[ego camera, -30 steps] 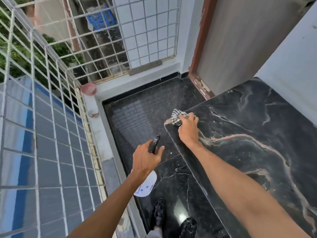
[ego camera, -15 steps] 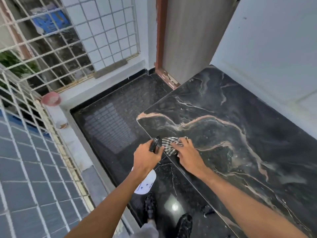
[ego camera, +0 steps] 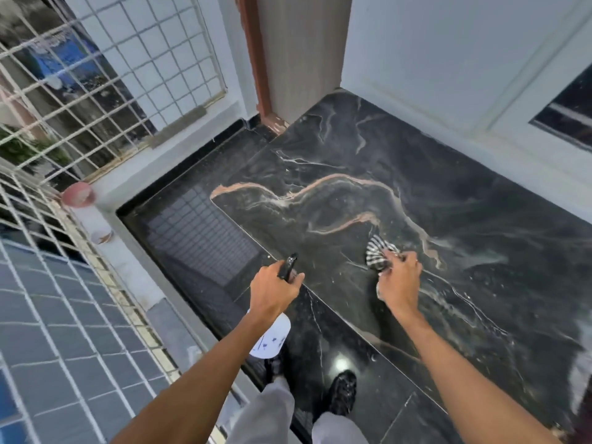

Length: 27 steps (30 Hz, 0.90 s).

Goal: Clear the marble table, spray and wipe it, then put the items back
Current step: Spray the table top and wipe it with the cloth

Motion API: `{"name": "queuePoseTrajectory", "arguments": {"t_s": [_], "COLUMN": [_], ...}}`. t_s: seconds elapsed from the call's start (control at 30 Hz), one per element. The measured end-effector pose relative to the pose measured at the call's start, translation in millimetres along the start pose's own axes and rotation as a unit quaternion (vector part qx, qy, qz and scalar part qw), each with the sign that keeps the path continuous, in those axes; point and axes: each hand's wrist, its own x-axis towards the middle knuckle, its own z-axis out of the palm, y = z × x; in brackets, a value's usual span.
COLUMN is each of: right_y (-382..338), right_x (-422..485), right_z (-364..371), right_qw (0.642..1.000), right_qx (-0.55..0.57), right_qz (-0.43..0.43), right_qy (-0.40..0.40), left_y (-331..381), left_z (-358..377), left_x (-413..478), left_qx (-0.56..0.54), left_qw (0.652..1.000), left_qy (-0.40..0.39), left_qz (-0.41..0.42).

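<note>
The black marble table (ego camera: pixel 400 161) with pale orange veins fills the right half of the view and carries no items. My right hand (ego camera: pixel 398 282) presses a black-and-white checked cloth (ego camera: pixel 378 256) onto the marble a little in from the front edge. My left hand (ego camera: pixel 272 288) hangs over the floor just off the table's front edge and grips a spray bottle. Its black trigger head (ego camera: pixel 289 267) sticks up above my fingers, and its white body (ego camera: pixel 270 339) hangs below my wrist.
A white wall and a dark window (ego camera: pixel 567 113) back the table. A wooden door frame (ego camera: pixel 256 59) stands at the far corner. White metal grilles (ego camera: pixel 105 75) enclose the left side. A pink bowl (ego camera: pixel 78 194) and a small dish (ego camera: pixel 102 236) sit on the ledge. My feet (ego camera: pixel 342 392) stand on glossy black floor.
My right hand has drawn the cloth from the table's far front corner back along the edge, then onto the marble to the right. The left hand kept hold of the spray bottle.
</note>
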Motion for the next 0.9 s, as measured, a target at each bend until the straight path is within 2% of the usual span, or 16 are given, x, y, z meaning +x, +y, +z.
{"name": "queuePoseTrajectory", "arguments": {"t_s": [0.03, 0.1, 0.23, 0.27, 0.3, 0.4, 0.43, 0.5, 0.57, 0.6, 0.63, 0.67, 0.73, 0.8, 0.83, 0.9], "right_y": [5, -1, -7, 1, 9, 13, 1, -34, -54, -54, -49, -40, -22, -13, -23, -60], "right_x": [-5, -27, -82, -82, -77, -58, -59, -70, -83, -81, -70, -56, -21, 7, 17, 20], "right_z": [-5, -2, 13, 13, 8, 0, 2, 16, 31, 34, 32, 27, 15, 8, 10, 24], "right_qw": [1.0, 1.0, 0.985, 0.983, 0.989, 0.998, 0.998, 0.998, 0.973, 0.96, 0.96, 0.971, 0.997, 0.997, 0.995, 0.999], "right_qx": [-0.011, -0.01, -0.01, -0.009, 0.0, 0.026, 0.014, -0.001, -0.018, -0.027, -0.023, -0.011, 0.018, 0.021, 0.007, -0.01], "right_qz": [0.021, 0.008, -0.144, -0.156, -0.124, 0.06, 0.064, -0.04, -0.2, -0.248, -0.256, -0.218, -0.07, 0.064, 0.084, 0.026], "right_qy": [0.008, 0.004, -0.098, -0.102, -0.086, 0.006, 0.013, -0.038, -0.113, -0.127, -0.115, -0.093, -0.012, 0.045, 0.053, 0.026], "left_y": [2, 8, 16, 16, 17, 18, 19, 20, 21, 21, 22, 22, 22, 24, 25, 29], "left_z": [5, 12, 25, 26, 28, 29, 27, 25, 22, 20, 17, 15, 8, 1, -3, -11], "left_x": [-7, -20, -42, -46, -49, -58, -60, -59, -54, -52, -48, -44, -32, -20, -8, 15], "left_qx": [0.006, 0.012, 0.015, 0.017, 0.019, 0.01, 0.005, 0.002, 0.008, 0.01, 0.01, 0.005, -0.008, -0.01, -0.015, -0.028], "left_qw": [1.0, 1.0, 1.0, 1.0, 1.0, 1.0, 1.0, 1.0, 1.0, 1.0, 1.0, 1.0, 0.999, 0.999, 0.999, 0.998], "left_qy": [0.002, 0.005, -0.006, -0.007, -0.005, 0.006, 0.013, 0.022, 0.022, 0.021, 0.021, 0.022, 0.026, 0.028, 0.027, 0.014], "left_qz": [0.001, 0.001, 0.003, 0.003, 0.004, 0.001, -0.001, 0.0, 0.01, 0.011, 0.012, 0.013, 0.017, 0.028, 0.036, 0.052]}}
